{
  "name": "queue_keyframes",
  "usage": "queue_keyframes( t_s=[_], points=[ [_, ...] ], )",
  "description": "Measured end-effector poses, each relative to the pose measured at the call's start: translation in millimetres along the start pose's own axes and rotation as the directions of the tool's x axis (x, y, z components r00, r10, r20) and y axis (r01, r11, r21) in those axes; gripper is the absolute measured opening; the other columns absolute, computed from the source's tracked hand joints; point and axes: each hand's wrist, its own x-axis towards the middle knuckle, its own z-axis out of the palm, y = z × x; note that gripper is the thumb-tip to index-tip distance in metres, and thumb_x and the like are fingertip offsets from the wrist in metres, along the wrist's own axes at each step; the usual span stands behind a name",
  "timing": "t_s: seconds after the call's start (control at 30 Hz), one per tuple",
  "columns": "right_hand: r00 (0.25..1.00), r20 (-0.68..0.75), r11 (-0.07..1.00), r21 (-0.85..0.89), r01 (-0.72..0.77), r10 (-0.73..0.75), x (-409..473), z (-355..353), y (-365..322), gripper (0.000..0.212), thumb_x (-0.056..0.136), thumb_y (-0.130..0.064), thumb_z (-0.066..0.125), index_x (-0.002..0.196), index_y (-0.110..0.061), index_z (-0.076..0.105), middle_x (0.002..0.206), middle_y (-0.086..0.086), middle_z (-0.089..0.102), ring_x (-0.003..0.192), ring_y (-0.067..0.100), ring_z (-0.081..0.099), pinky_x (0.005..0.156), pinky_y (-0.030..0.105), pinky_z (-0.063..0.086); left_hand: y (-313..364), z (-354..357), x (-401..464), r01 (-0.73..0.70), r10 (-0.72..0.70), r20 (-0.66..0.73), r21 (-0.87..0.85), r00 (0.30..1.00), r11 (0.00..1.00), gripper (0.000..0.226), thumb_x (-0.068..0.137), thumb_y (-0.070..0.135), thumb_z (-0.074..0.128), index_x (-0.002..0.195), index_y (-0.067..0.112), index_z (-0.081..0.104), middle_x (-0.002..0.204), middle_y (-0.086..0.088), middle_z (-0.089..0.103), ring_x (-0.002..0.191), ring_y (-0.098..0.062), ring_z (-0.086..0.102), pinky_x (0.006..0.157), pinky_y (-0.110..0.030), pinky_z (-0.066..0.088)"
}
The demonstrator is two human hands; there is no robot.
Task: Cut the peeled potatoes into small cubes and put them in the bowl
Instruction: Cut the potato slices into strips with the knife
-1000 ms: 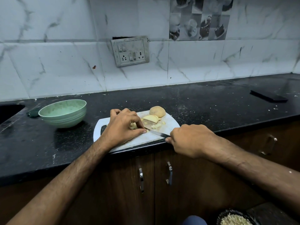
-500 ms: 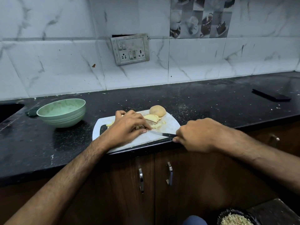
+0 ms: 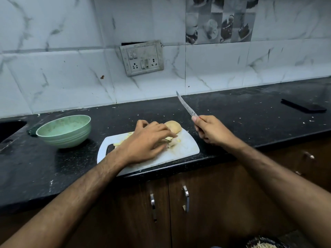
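A white cutting board point(image 3: 186, 149) lies at the counter's front edge. At its far corner sits a whole peeled potato point(image 3: 173, 126). Cut potato pieces point(image 3: 172, 140) lie near the middle, and more pieces point(image 3: 123, 139) show at the board's left. My left hand point(image 3: 146, 142) reaches over the board, fingers extended onto the cut pieces; whether it grips any is hidden. My right hand point(image 3: 211, 130) grips a knife point(image 3: 186, 105) raised off the board, blade pointing up and back. A green bowl point(image 3: 64, 130) stands left of the board.
A dark flat object point(image 3: 304, 108) lies at the counter's far right. A sink opening point(image 3: 9, 127) is at the left edge. A wall socket panel point(image 3: 142, 58) is above. Cabinet handles point(image 3: 186, 197) are below the counter, and a dark dish of pale bits point(image 3: 263, 245) sits at the bottom right.
My right hand lifted the knife off the board and swung the blade up and to the right. My left hand stretched further right over the cut pieces.
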Motion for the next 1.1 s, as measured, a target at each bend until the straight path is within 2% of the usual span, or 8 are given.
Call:
queue_keyframes(
  t_s=[0.07,0.13,0.23,0.4,0.63,0.8,0.93,1.1],
  points=[
    [0.994,-0.100,0.997,-0.072,0.035,-0.042,10,15,6,0.045,0.100,-0.047,0.046,0.069,-0.017,0.056,0.051,-0.001,0.051,0.046,0.017,0.045,0.046,0.029,0.038,6,4,11,-0.063,0.059,0.053,0.063,0.997,0.996,0.039,0.100,0.046,0.037,0.131,0.038,0.059,0.121,0.015,0.058,0.105,-0.010,0.050,0.090,-0.041,0.027],
    [0.986,-0.147,0.965,-0.262,0.032,-0.072,12,27,9,0.046,0.099,-0.051,0.043,0.071,-0.019,0.061,0.056,-0.005,0.058,0.057,0.017,0.056,0.060,0.034,0.045,9,8,17,-0.058,0.051,0.071,0.093,0.996,0.994,0.035,0.100,0.043,0.043,0.129,0.038,0.061,0.117,0.012,0.057,0.102,-0.012,0.049,0.088,-0.041,0.028],
    [0.981,-0.177,0.909,-0.417,-0.003,-0.078,12,34,10,0.047,0.100,-0.053,0.037,0.073,-0.024,0.062,0.064,-0.007,0.059,0.074,0.018,0.061,0.069,0.035,0.043,11,13,23,-0.015,0.011,0.038,0.118,0.999,0.993,0.033,0.097,0.047,0.043,0.119,0.040,0.066,0.108,0.011,0.052,0.096,-0.013,0.048,0.085,-0.042,0.031],
    [0.982,-0.178,0.891,-0.453,-0.026,-0.062,14,34,14,0.048,0.100,-0.055,0.035,0.072,-0.026,0.061,0.067,-0.008,0.060,0.081,0.020,0.062,0.076,0.038,0.046,10,21,27,0.014,-0.010,-0.032,0.132,0.999,0.991,0.020,0.095,0.049,0.050,0.101,0.036,0.064,0.103,0.015,0.050,0.092,-0.011,0.048,0.083,-0.039,0.029],
    [0.982,-0.173,0.861,-0.508,-0.021,-0.079,16,36,16,0.047,0.100,-0.055,0.035,0.078,-0.023,0.061,0.076,-0.010,0.063,0.087,0.023,0.062,0.079,0.040,0.048,9,17,14,0.018,-0.001,-0.092,0.181,0.996,0.983,0.014,0.092,0.035,0.067,0.087,0.027,0.057,0.091,0.011,0.052,0.083,-0.016,0.050,0.079,-0.042,0.034],
    [0.982,-0.170,0.851,-0.524,-0.023,-0.079,16,36,16,0.049,0.099,-0.057,0.033,0.077,-0.023,0.060,0.083,-0.007,0.066,0.086,0.023,0.062,0.081,0.043,0.050,-1,10,-2,0.065,-0.046,-0.100,0.191,0.994,0.980,0.015,0.091,0.037,0.066,0.083,0.027,0.057,0.085,0.013,0.052,0.081,-0.014,0.050,0.079,-0.040,0.031],
    [0.982,-0.170,0.839,-0.544,-0.025,-0.082,15,37,17,0.048,0.100,-0.056,0.033,0.079,-0.022,0.060,0.083,-0.007,0.065,0.085,0.023,0.061,0.079,0.041,0.049,-10,10,-7,0.210,-0.186,-0.122,0.226,0.975,0.951,0.018,0.090,0.041,0.063,0.079,0.029,0.057,0.080,0.013,0.052,0.082,-0.014,0.051,0.081,-0.039,0.026],
    [0.983,-0.167,0.829,-0.559,-0.028,-0.079,15,37,16,0.048,0.100,-0.057,0.033,0.080,-0.022,0.060,0.083,-0.006,0.066,0.084,0.023,0.062,0.078,0.040,0.050,-11,12,0,0.251,-0.225,-0.135,0.223,0.965,0.942,0.021,0.092,0.051,0.058,0.091,0.030,0.056,0.091,0.014,0.051,0.090,-0.013,0.050,0.086,-0.039,0.027]
  ],
)
